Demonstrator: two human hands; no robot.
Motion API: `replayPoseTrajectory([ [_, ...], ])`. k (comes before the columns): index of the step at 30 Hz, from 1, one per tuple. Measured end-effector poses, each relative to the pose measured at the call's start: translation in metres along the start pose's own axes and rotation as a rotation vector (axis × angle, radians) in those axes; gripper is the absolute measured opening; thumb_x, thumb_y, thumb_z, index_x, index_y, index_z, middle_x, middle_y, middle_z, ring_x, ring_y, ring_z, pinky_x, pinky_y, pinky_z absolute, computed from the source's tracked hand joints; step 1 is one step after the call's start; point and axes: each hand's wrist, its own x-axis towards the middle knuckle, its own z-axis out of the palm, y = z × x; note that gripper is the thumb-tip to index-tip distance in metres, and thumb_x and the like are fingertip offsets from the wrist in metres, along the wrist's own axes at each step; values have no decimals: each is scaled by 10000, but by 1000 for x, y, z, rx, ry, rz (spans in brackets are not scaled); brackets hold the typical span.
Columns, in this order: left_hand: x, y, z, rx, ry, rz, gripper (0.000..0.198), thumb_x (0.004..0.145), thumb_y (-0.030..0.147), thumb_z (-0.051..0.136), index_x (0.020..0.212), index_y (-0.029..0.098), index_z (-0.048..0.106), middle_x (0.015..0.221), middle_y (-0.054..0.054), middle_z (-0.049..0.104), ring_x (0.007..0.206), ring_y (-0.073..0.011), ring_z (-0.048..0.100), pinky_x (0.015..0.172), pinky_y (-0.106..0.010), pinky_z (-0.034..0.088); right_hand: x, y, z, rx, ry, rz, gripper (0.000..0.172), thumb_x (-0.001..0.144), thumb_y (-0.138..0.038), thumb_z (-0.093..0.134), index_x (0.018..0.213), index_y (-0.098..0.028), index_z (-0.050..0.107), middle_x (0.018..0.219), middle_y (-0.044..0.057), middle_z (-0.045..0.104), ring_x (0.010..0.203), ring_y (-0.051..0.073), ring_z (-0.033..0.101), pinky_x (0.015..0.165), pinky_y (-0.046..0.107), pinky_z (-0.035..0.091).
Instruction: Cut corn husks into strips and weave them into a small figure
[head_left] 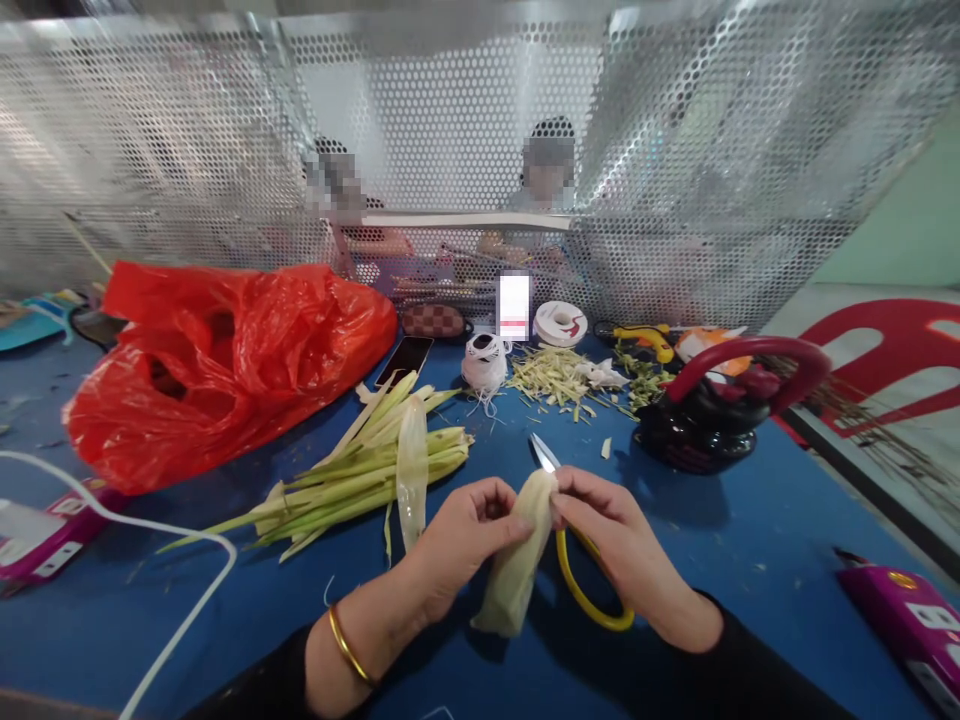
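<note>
A pale, folded corn husk (pixel 514 580) hangs between my two hands, its wide end pointing down toward me. My left hand (pixel 469 530) pinches its left side between thumb and fingers. The fingertips of my right hand (pixel 611 525) are closed on its upper end. Scissors (pixel 574 585) with yellow handles are under my right hand, blades pointing away; whether that hand bears on them I cannot tell. Left of my hands is a bundle of green-yellow corn husks (pixel 352 490), with one translucent husk strip (pixel 412 470) lying across it.
A red plastic bag (pixel 240 360) fills the back left. Behind my hands are a string ball (pixel 484 365), a ribbon spool (pixel 560 324), a phone (pixel 405 360) and husk scraps (pixel 551 375). A black pot (pixel 697 430) with a red handle stands right. A white cable (pixel 217 560) curves at left.
</note>
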Motion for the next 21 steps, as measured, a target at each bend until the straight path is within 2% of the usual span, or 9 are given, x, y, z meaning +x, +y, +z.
replayPoseTrajectory([
  [3, 1, -3, -1, -57, 66, -4, 337, 632, 370, 794, 696, 174, 528, 514, 81, 468, 489, -62, 353, 502, -216, 233, 19, 1, -11, -495, 152, -221, 232, 900, -283, 518, 1065, -184, 647, 984, 82, 687, 833, 202, 648, 764, 327, 525],
  [5, 2, -5, -2, -88, 95, -12, 337, 633, 370, 791, 705, 179, 523, 489, 91, 440, 473, -60, 333, 496, -217, 226, 40, -4, -18, -933, 264, -347, 306, 924, -223, 465, 1182, -146, 612, 1262, 165, 612, 1037, 258, 643, 872, 377, 516],
  [6, 3, -6, -3, -103, 102, -18, 334, 631, 366, 791, 717, 178, 529, 490, 90, 444, 474, -61, 341, 499, -216, 234, 52, -9, -22, -1188, 313, -323, 318, 927, -191, 460, 1198, -112, 607, 1382, 206, 526, 1133, 298, 610, 909, 396, 503],
  [8, 5, -6, -5, -128, 108, -31, 334, 622, 359, 791, 744, 175, 540, 510, 76, 482, 490, -68, 383, 512, -215, 262, 78, -17, -27, -1612, 343, -81, 314, 940, -115, 417, 1184, -55, 605, 1507, 257, 368, 1103, 310, 639, 863, 379, 524],
  [9, 6, -6, -6, -136, 110, -34, 337, 614, 354, 793, 752, 174, 543, 522, 68, 502, 500, -73, 405, 519, -215, 274, 90, -21, -29, -1656, 341, -10, 292, 932, -84, 422, 1134, -25, 625, 1488, 295, 371, 998, 302, 684, 783, 373, 546],
  [11, 7, -5, -8, -149, 112, -35, 344, 601, 346, 795, 759, 174, 542, 540, 54, 533, 513, -81, 436, 529, -215, 291, 111, -24, -32, -1694, 329, 76, 227, 936, -90, 472, 1028, -4, 660, 1376, 320, 479, 913, 283, 703, 742, 373, 555],
  [14, 7, -5, -9, -163, 103, -32, 348, 589, 341, 790, 761, 175, 538, 545, 51, 542, 509, -83, 443, 527, -215, 293, 132, -18, -37, -1736, 324, 185, 303, 932, -267, 616, 1175, -85, 614, 1236, 170, 607, 997, 248, 657, 827, 409, 554],
  [17, 6, -5, -7, -162, 82, -38, 350, 571, 331, 791, 748, 174, 532, 555, 53, 538, 502, -75, 429, 516, -210, 281, 137, -12, -37, -1761, 330, 224, 373, 924, -335, 633, 1240, -144, 577, 1217, 106, 618, 1019, 230, 639, 852, 429, 550],
  [21, 7, -7, -6, -176, 82, -37, 336, 565, 315, 783, 736, 173, 531, 539, 62, 516, 489, -65, 394, 502, -206, 247, 118, -19, -27, -1807, 377, 94, 210, 942, -144, 525, 1004, -7, 671, 1106, 236, 632, 902, 268, 689, 705, 350, 546],
])
